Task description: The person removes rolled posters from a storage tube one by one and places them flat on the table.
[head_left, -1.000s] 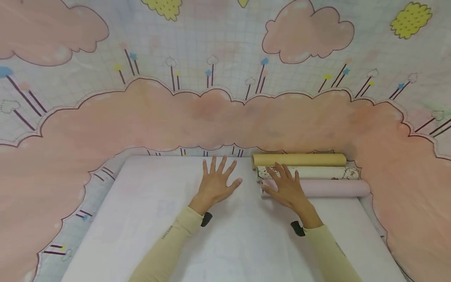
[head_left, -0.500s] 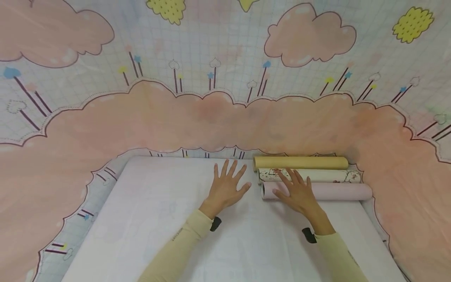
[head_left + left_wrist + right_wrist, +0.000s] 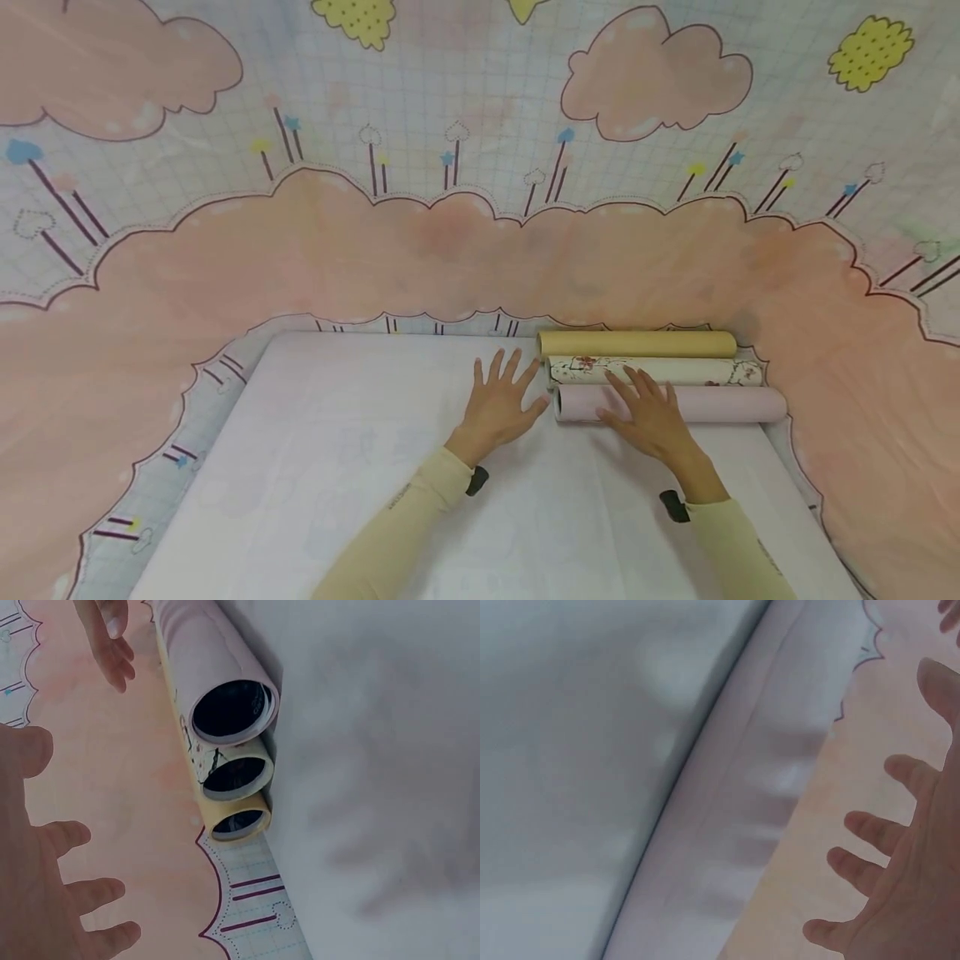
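Three rolls of patterned paper lie side by side at the back right of the white table. Nearest is a pale pink roll (image 3: 720,404), behind it a white roll with a floral print (image 3: 682,371), then a yellow roll (image 3: 637,344). Their hollow ends show in the left wrist view. My left hand (image 3: 497,408), fingers spread, is just left of the pink roll's end and holds nothing. The right hand (image 3: 652,417) hovers over the pink roll with spread fingers; the right wrist view shows it apart from the roll.
The white tabletop (image 3: 360,450) stretches in front and to the left of the rolls. A printed cloth (image 3: 480,258) with pink clouds hangs behind and around the table. A dark band (image 3: 672,506) sits at the right wrist.
Both hands have moved to the right and slightly toward the front, fingers still spread. The rolls keep their places; the whole view has shifted a little.
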Tool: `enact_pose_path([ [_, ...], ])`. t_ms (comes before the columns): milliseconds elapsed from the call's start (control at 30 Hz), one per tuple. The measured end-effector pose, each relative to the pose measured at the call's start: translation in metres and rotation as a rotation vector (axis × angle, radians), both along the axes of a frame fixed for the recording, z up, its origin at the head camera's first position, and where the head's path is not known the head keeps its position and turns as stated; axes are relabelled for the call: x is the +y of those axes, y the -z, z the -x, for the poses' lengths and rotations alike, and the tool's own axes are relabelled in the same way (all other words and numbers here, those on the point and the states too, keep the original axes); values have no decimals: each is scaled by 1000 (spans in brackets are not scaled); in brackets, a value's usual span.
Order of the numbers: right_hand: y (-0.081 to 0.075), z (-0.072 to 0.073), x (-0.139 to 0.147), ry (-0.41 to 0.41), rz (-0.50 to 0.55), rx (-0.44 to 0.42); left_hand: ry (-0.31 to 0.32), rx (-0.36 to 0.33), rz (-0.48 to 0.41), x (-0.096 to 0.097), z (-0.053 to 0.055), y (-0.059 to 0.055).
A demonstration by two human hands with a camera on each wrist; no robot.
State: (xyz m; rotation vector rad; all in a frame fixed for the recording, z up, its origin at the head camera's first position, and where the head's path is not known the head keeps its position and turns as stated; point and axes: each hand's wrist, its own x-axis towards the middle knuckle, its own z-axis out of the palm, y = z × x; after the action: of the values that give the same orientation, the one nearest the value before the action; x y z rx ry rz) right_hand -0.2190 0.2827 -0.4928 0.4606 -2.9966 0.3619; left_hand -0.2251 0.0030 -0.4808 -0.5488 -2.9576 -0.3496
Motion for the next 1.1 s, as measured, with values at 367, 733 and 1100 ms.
enact_pose_path([
  [367,8,2,21,-1,18,-4,24,-23,28,22,0,8],
  [733,10,7,41,-3,-13,-19,59,-12,75,51,6,15],
  [1100,11,9,56,-7,-35,-22,97,52,118,75,10,25],
])
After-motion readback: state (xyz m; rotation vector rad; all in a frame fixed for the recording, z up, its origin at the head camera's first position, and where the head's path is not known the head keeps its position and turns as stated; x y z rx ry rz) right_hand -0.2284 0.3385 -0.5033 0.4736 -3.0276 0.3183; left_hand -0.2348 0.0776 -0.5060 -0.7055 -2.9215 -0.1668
